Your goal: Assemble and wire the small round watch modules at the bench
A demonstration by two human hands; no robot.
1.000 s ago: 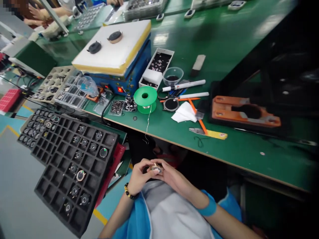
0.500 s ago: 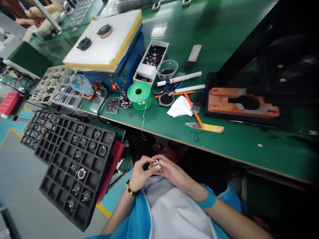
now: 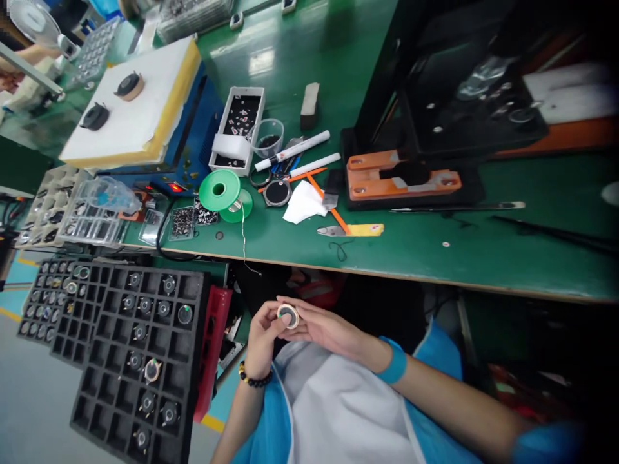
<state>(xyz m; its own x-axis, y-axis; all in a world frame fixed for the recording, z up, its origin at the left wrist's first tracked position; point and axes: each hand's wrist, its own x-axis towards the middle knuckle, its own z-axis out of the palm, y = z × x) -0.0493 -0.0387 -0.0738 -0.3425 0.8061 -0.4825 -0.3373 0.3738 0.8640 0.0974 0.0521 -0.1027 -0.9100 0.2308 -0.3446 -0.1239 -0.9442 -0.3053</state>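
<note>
A round watch case (image 3: 293,309) with a rose-gold rim and dark face is held in front of my lap, its face turned up toward me. My left hand (image 3: 262,338) is closed on it, the thumb lying across the face. From the other side my right hand (image 3: 331,327) grips its edge, with fingers reaching beneath it. Some of those fingertips are hidden behind the case. To the left, a black foam tray (image 3: 109,351) carries several similar watch cases in its square compartments.
On the green bench (image 3: 411,258) stand a blue heating box (image 3: 191,122) with a white top, a green wire spool (image 3: 220,190), a white parts box (image 3: 262,96) and an orange fixture (image 3: 367,174) under a black press. Pens and a yellow-handled blade (image 3: 365,230) lie between them. A red crate (image 3: 213,348) sits beneath the tray.
The watch case has been tilted so its face now shows toward me, with my left thumb on it. My right-hand fingers have straightened somewhat. The camera view has swung right.
</note>
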